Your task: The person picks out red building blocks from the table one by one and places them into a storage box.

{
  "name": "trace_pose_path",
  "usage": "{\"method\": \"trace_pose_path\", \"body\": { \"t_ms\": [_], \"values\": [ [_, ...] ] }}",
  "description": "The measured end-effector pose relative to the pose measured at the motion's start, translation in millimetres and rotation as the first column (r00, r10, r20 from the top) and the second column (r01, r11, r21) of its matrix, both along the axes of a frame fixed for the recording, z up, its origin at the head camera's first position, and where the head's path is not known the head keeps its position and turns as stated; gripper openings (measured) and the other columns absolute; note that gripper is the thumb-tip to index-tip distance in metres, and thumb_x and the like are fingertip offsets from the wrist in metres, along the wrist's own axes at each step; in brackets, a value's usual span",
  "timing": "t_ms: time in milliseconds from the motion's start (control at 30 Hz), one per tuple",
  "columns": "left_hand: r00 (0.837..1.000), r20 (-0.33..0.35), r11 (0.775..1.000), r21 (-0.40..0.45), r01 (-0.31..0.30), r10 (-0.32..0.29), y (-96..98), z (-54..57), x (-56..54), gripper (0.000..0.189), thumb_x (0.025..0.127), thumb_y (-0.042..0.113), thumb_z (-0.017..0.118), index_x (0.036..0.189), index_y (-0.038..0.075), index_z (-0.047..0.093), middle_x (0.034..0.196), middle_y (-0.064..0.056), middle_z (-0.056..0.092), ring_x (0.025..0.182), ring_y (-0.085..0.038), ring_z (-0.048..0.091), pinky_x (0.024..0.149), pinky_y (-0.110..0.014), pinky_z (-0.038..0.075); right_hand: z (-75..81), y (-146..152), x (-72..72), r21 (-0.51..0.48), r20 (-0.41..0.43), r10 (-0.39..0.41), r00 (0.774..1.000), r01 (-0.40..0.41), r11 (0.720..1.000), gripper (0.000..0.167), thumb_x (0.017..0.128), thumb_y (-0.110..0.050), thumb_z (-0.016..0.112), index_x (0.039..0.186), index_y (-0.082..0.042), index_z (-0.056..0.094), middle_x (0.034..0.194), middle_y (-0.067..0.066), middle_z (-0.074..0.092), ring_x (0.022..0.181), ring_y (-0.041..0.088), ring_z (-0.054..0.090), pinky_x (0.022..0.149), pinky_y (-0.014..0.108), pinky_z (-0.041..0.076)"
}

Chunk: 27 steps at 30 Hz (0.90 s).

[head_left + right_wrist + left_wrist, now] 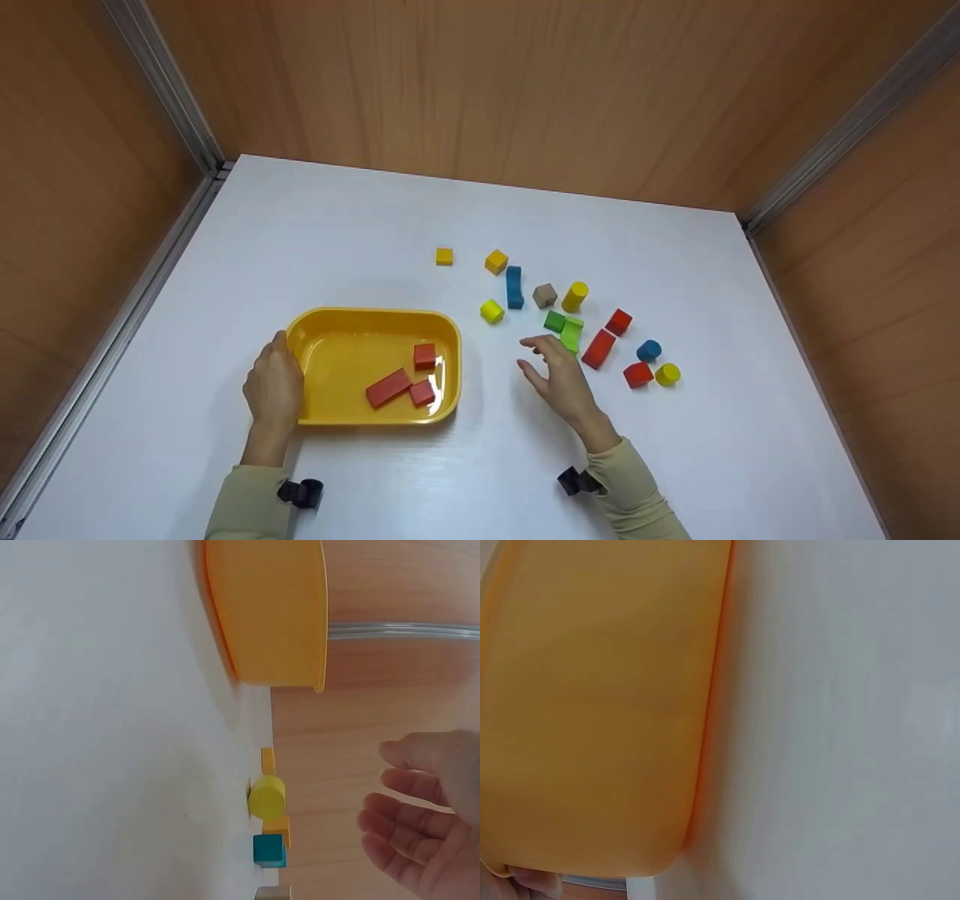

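My left hand (274, 382) grips the left rim of a yellow tray (352, 319); in the left wrist view its fingers (536, 881) show beneath the rim. Inside the tray lie a red rectangular block (389, 388) and two red cubes, one (424, 356) near the right wall and another (422, 393) beside the block. My right hand (562, 386) hovers above the table, right of the tray, its fingers loosely bent with nothing between them. Just beyond it are a light green block (571, 334), a green block (554, 321) and a red rectangular block (598, 349).
Farther back lie two orange-yellow cubes (444, 256), a blue curved block (514, 288), a grey-brown cube (545, 295) and yellow cylinders (575, 297). To the right are red cubes (638, 374) and a blue cylinder (649, 350). Wooden walls (450, 90) enclose the white table.
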<state>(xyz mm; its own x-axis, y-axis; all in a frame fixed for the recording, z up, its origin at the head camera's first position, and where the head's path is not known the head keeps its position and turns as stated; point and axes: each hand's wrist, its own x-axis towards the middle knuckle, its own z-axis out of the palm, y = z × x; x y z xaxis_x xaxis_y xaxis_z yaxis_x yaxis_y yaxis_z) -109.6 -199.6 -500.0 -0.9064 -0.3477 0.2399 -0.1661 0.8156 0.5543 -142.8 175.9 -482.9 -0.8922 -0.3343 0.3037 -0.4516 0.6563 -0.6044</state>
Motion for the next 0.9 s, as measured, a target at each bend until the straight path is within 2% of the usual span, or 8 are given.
{"method": "trace_pose_path", "body": {
  "t_ms": [167, 333, 567, 667, 767, 900],
  "values": [
    [1.000, -0.005, 1.000, 0.000, -0.004, 0.004, -0.1, 0.2, 0.6, 0.030, 0.088, -0.005, 0.042, 0.116, -0.016, 0.046, 0.088, -0.032, 0.056, 0.065, -0.042, 0.058, 0.047, -0.048, 0.047, -2.4, 17, -0.7, 0.025, 0.022, -0.070, 0.997, 0.069, 0.997, 0.031, 0.080, -0.012, 0.066, 0.109, -0.006, 0.057, 0.103, 0.005, 0.056, 0.092, 0.026, 0.056, 0.079, 0.032, 0.048],
    [1.000, 0.007, 1.000, -0.003, -0.004, 0.004, -0.1, 0.7, 0.5, 0.030, 0.088, -0.005, 0.044, 0.116, -0.015, 0.046, 0.087, -0.031, 0.056, 0.065, -0.042, 0.058, 0.047, -0.048, 0.047, -4.9, 32, -3.6, 0.042, 0.091, -0.141, 0.986, 0.137, 0.990, 0.034, 0.080, -0.013, 0.066, 0.111, -0.005, 0.055, 0.107, 0.007, 0.055, 0.097, 0.024, 0.055, 0.082, 0.033, 0.046],
    [0.999, 0.041, 1.000, -0.002, -0.013, 0.013, -1.0, 1.1, 0.0, 0.030, 0.089, -0.004, 0.043, 0.117, -0.014, 0.046, 0.087, -0.030, 0.056, 0.067, -0.042, 0.058, 0.049, -0.049, 0.047, -4.7, 50, -6.1, 0.131, 0.177, -0.234, 0.956, 0.213, 0.968, 0.045, 0.080, -0.015, 0.066, 0.121, -0.005, 0.049, 0.116, 0.009, 0.048, 0.101, 0.025, 0.051, 0.085, 0.035, 0.044],
    [0.999, 0.034, 1.000, 0.000, -0.012, 0.012, -1.0, 0.9, -0.1, 0.030, 0.089, -0.003, 0.042, 0.117, -0.014, 0.046, 0.088, -0.030, 0.056, 0.068, -0.042, 0.058, 0.050, -0.048, 0.047, -5.2, 56, -8.4, 0.153, 0.209, -0.261, 0.942, 0.232, 0.961, 0.050, 0.081, -0.015, 0.065, 0.125, -0.005, 0.043, 0.120, 0.012, 0.044, 0.105, 0.026, 0.047, 0.088, 0.036, 0.042],
    [1.000, 0.012, 1.000, -0.005, -0.004, 0.004, -1.0, 0.2, 0.0, 0.030, 0.088, -0.005, 0.043, 0.116, -0.015, 0.046, 0.085, -0.030, 0.056, 0.061, -0.039, 0.058, 0.046, -0.046, 0.047, -7.6, 63, -13.0, 0.178, 0.239, -0.286, 0.928, 0.248, 0.952, 0.056, 0.081, -0.015, 0.066, 0.128, -0.003, 0.039, 0.126, 0.014, 0.039, 0.116, 0.027, 0.038, 0.094, 0.039, 0.036],
    [1.000, -0.001, 1.000, -0.009, 0.003, -0.003, -0.9, -0.4, 0.2, 0.030, 0.087, -0.007, 0.043, 0.115, -0.015, 0.047, 0.083, -0.030, 0.056, 0.055, -0.036, 0.056, 0.043, -0.043, 0.046, -11.2, 70, -19.9, 0.222, 0.291, -0.318, 0.902, 0.260, 0.940, 0.063, 0.080, -0.017, 0.067, 0.132, -0.003, 0.034, 0.134, 0.016, 0.031, 0.123, 0.030, 0.030, 0.097, 0.042, 0.031]
  ]
}}
